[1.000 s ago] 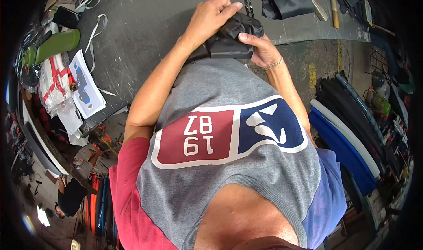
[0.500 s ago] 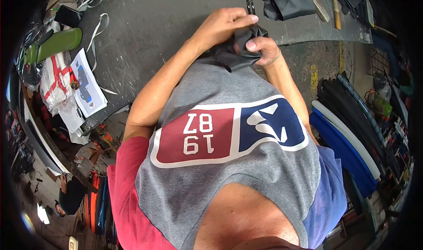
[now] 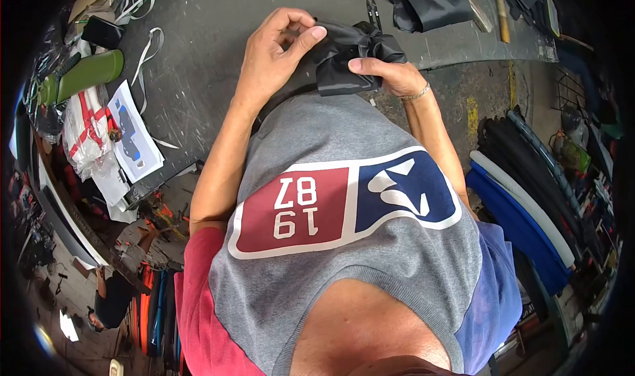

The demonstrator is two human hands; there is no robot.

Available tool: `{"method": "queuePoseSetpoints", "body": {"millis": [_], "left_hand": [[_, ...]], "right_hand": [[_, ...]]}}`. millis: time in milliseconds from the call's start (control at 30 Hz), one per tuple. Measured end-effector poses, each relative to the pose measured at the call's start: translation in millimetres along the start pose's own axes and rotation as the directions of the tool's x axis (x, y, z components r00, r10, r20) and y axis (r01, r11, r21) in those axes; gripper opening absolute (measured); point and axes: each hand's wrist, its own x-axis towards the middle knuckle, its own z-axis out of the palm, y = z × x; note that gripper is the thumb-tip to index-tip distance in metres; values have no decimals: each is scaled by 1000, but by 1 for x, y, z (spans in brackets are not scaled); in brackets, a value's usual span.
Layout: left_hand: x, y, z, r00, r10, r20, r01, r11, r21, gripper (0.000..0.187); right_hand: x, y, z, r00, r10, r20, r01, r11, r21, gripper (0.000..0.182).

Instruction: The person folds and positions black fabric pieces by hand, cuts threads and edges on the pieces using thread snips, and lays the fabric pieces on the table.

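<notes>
Along the near edge of the table (image 3: 211, 78), glossy black fabric (image 3: 336, 77) is bunched in the right hand (image 3: 398, 77), thumb pressed on top, other fingers mostly hidden. The left hand (image 3: 272, 53) has fingers curled nearly closed beside the fabric; whether they pinch it, I cannot tell. This looks like arranging folds; the next move seems to need a steady right-hand hold. Beyond are a two-pronged black tool (image 3: 374, 17) and, farther right, folded black cloth (image 3: 433, 6).
</notes>
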Motion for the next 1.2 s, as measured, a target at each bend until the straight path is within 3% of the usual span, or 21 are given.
{"method": "queuePoseSetpoints", "body": {"millis": [100,167,267,333,433,500,600,733,833,967,1033,1133,1200], "left_hand": [[1,-5,5,999,45,31,-45,999,8,34],[2,-4,6,997,41,72,-43,999,26,31],[4,-1,5,991,-56,120,50,997,53,24],[4,-7,6,980,-151,125,145,988,61,24],[0,-3,15,986,-124,112,137,984,-114,22],[0,8,17,998,27,65,-26,999,-22,21],[1,16,20,978,202,40,-206,968,144,20],[-2,23,23,955,297,9,-290,925,246,23],[-4,23,29,947,317,-60,-294,925,239,23],[-6,20,32,932,345,-115,-316,925,212,26],[-4,22,31,921,378,-91,-346,903,253,27],[-2,29,26,916,400,-10,-371,859,353,27],[-2,29,22,930,366,32,-348,850,396,26]], "right_hand": [[-2,-2,2,999,-37,21,38,998,-44,33],[-1,-4,7,992,-108,61,105,993,50,39],[2,-6,16,998,59,31,-67,877,476,46],[5,-3,12,998,2,70,-36,871,490,46],[7,5,11,996,-41,85,-9,859,512,53],[7,7,14,995,-53,80,4,853,521,57],[12,18,13,947,-237,217,-18,634,773,60],[10,21,25,969,-173,175,-67,498,864,60],[11,20,26,976,-146,163,-66,515,855,60],[15,22,19,944,-264,197,-34,517,855,58],[17,22,17,917,-330,225,-29,507,861,57],[15,12,21,939,-284,196,50,674,737,58],[15,12,18,918,-323,229,47,663,748,58]]}}
